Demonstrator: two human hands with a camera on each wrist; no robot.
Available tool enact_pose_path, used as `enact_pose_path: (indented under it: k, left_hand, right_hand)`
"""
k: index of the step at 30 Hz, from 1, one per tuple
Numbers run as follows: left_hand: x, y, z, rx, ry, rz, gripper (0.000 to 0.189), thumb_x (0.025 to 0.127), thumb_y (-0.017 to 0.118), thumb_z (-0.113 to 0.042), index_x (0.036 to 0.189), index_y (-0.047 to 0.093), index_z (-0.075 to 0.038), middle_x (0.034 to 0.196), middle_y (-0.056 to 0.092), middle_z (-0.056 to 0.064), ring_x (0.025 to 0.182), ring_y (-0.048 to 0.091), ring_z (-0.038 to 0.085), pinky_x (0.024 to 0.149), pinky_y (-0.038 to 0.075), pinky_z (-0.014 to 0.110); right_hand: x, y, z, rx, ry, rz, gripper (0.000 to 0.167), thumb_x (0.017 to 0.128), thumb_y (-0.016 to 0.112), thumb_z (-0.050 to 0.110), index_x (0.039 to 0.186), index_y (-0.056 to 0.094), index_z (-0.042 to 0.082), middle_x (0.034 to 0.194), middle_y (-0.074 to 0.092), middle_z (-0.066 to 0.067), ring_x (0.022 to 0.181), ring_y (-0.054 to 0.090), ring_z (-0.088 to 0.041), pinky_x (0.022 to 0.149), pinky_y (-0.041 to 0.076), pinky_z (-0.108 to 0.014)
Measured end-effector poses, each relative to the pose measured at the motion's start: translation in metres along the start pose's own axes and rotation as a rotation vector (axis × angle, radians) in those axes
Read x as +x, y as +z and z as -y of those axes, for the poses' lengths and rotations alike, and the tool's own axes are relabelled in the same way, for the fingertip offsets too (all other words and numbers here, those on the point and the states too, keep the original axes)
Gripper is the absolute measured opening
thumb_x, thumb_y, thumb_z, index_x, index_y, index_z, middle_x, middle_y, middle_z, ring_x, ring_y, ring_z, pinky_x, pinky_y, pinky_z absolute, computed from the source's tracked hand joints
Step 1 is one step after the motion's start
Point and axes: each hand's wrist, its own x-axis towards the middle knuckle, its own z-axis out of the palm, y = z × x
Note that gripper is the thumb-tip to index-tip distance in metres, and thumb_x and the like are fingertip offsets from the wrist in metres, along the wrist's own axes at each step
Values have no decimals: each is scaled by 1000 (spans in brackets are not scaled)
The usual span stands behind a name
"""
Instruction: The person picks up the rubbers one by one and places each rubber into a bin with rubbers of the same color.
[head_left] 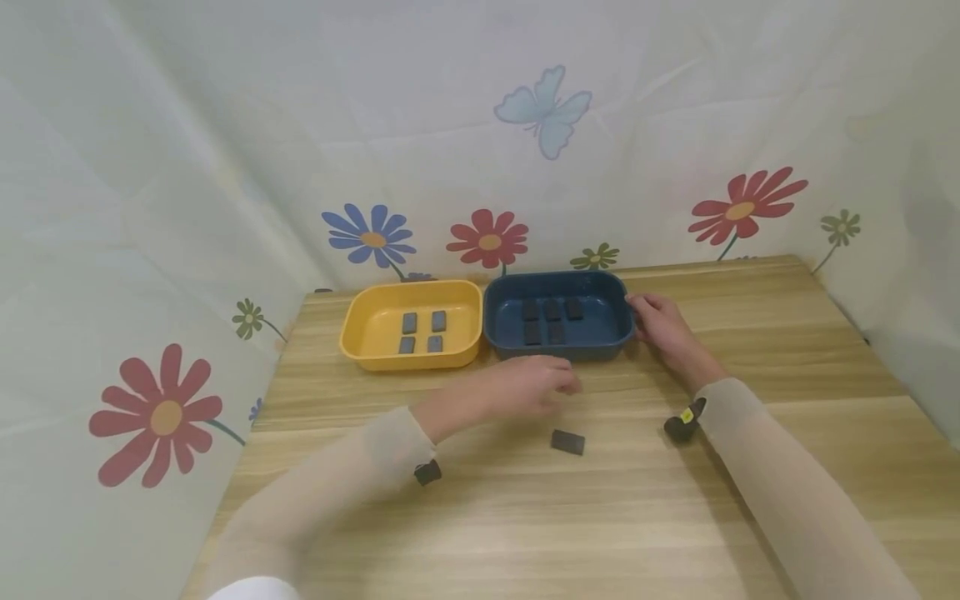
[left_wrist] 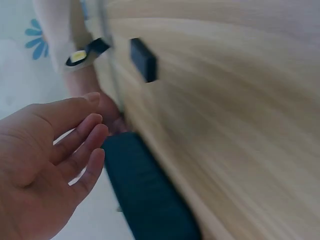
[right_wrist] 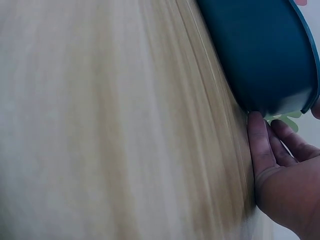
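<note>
My left hand (head_left: 528, 385) hovers over the table in front of the blue tray (head_left: 592, 352), its fingers loosely bent and nothing between them. Just below it on the tabletop lies a dark rectangular block (head_left: 567, 442), which also shows in the left wrist view as a thick dark block (left_wrist: 143, 60). At the tray's right end, my right hand (head_left: 666, 329) holds the rim. The right wrist view shows its lower fingers (right_wrist: 260, 142) against the outside wall near the base. Inside the blue tray sit several dark blocks (head_left: 552, 310) in two rows.
A yellow tray (head_left: 411, 362) stands against the blue one on its left, with several grey blocks (head_left: 409, 323) inside. Both trays are near the back edge of the wooden table (head_left: 480, 533). Behind hangs a white sheet (head_left: 420, 125) printed with flowers and a butterfly.
</note>
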Motion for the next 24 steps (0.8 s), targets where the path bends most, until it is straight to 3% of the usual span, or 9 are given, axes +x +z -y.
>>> enact_pose_path:
  k: [5, 13, 24]
  left_hand:
    - [-5, 16, 4, 13, -2, 34, 37, 100, 75, -17, 137, 70, -12, 131, 67, 1, 119, 63, 13, 107, 52, 27]
    - [-5, 38, 8, 53, 101, 12, 43, 95, 82, -17, 136, 70, -14, 134, 68, -1, 128, 59, 14, 114, 44, 24]
    - [-9, 45, 3, -4, 76, 5, 44, 95, 81, -18, 137, 68, -13, 137, 66, 1, 131, 57, 13, 115, 42, 22]
  right_hand:
    - [1, -1, -1, -11, 3, -3, 54, 111, 49, 40, 145, 55, -2, 129, 57, -5, 107, 56, -6, 80, 55, -15]
    - [-1, 0, -1, -27, 5, -5, 53, 112, 48, 40, 142, 55, -2, 129, 56, -6, 107, 55, -8, 80, 55, -15]
    - [0, 1, 0, -28, 0, -13, 50, 112, 49, 40, 138, 57, -1, 122, 57, -4, 104, 55, -8, 79, 54, -15]
